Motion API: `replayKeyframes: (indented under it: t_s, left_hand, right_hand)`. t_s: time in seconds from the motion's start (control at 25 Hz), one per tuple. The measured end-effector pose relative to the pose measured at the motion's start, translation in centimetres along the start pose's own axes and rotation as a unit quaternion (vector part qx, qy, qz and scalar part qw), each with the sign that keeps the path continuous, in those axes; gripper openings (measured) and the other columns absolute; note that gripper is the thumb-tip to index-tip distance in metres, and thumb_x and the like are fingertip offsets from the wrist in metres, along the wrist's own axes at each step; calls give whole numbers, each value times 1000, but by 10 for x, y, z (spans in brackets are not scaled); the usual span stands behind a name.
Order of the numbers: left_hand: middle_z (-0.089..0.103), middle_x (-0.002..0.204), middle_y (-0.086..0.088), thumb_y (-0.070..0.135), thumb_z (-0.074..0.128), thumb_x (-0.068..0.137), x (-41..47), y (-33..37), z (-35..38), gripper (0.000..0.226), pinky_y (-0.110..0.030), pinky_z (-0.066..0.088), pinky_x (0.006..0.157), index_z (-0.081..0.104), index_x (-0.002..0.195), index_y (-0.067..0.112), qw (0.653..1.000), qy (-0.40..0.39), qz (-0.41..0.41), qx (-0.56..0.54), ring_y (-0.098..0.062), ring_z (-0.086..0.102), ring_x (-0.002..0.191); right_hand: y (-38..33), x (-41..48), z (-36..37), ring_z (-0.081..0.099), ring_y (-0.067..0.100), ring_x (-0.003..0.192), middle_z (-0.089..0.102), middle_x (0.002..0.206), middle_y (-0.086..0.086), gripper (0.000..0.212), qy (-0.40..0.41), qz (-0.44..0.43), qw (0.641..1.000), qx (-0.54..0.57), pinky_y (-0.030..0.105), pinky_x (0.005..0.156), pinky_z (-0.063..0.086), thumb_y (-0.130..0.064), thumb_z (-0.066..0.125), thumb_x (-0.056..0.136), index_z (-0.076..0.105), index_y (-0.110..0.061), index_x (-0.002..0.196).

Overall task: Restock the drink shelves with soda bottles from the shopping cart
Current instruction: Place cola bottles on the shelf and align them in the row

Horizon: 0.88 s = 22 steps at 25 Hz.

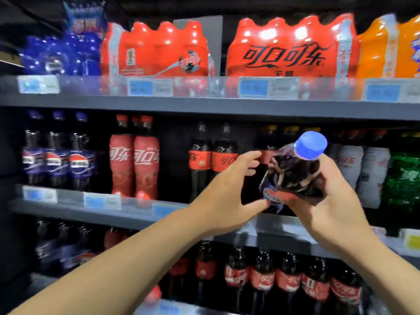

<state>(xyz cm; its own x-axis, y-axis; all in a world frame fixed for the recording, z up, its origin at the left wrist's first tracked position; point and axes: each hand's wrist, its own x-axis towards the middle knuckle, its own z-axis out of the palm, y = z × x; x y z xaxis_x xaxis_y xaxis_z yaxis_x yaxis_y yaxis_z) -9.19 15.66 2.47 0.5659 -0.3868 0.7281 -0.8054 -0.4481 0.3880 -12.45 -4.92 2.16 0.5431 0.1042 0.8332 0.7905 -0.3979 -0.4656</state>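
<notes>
My right hand (329, 201) grips a dark cola bottle (293, 173) with a blue cap, tilted so the cap points toward me, in front of the middle shelf (75, 212). Beside the bottle, my left hand (227, 192) has its fingers spread, and the thumb tip touches the bottle's lower label. Blue-capped Pepsi bottles (56, 160) stand at the left of the middle shelf. Red Coca-Cola bottles (134, 164) stand to their right. Black-capped cola bottles (211, 160) sit just behind my left hand. The shopping cart is out of view.
The top shelf (204, 105) carries shrink-wrapped multipacks: blue (61, 53), red (284, 48) and orange (391, 48). White-wrapped (361, 171) and green bottles (402, 178) fill the middle shelf's right end. More cola bottles (288, 278) line the lower shelf.
</notes>
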Motion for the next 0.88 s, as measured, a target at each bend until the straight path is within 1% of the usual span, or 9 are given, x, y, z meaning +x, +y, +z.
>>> replayKeyframes:
  t_s: [0.12,0.24,0.36,0.48,0.56,0.64,0.72,0.8,0.88]
  left_hand:
    - [53,140,9,31,75,83,-46,-14,-50,77,-16,39,106,34,148,27,998,20,-18,52,1,51,127]
    - [55,135,9,23,77,86,-93,-28,-100,72,-20,40,106,36,144,27,994,44,-64,81,0,52,124]
    - [56,128,13,22,75,87,-137,-45,-148,65,-23,41,104,40,141,27,985,70,-122,102,2,52,121]
    - [56,122,22,29,73,89,-173,-60,-186,57,-17,41,99,40,134,36,975,80,-165,124,5,51,121]
    - [56,120,25,31,72,89,-193,-71,-210,52,-11,37,96,40,130,42,967,99,-193,135,8,50,120]
    - [57,116,26,31,70,91,-205,-81,-231,48,-6,36,90,42,126,44,956,122,-223,148,11,50,117]
    - [59,112,25,29,70,91,-209,-96,-250,42,-3,37,83,46,123,43,944,151,-243,166,13,51,112]
    - [61,110,22,26,70,92,-206,-115,-265,35,-2,39,77,51,120,37,933,179,-259,176,15,52,106]
    - [63,107,20,24,70,92,-196,-135,-275,28,-2,41,74,56,115,33,922,201,-275,187,14,55,100]
  right_hand:
    - [-26,-2,25,68,6,110,70,121,-11,70,39,-20,998,37,10,88,50,-19,85,75,53,-20,138]
    - [-55,0,53,68,6,110,70,118,-14,63,67,-41,994,80,12,84,52,-29,84,76,55,-31,131]
    - [-81,6,98,69,7,106,71,115,-13,61,47,-39,991,119,15,82,55,-39,85,75,55,-39,128]
    - [-100,9,149,68,3,111,69,122,-17,73,12,-36,988,150,12,85,53,-44,89,69,53,-48,132]
    - [-106,12,183,66,4,114,66,126,-19,73,-14,-42,986,164,16,86,54,-46,82,69,51,-44,136]
    - [-109,17,211,65,4,115,64,127,-21,72,-28,-51,985,163,18,92,52,-47,76,70,49,-42,137]
    - [-107,27,236,65,4,114,63,127,-21,70,-29,-47,982,181,16,96,49,-35,80,76,50,-36,139]
    - [-104,38,257,66,3,109,63,123,-22,67,-32,-39,980,193,15,94,48,-13,82,81,52,-25,139]
    - [-102,50,276,66,-1,105,65,116,-25,69,-34,-31,978,205,10,91,47,-2,80,81,51,-21,141]
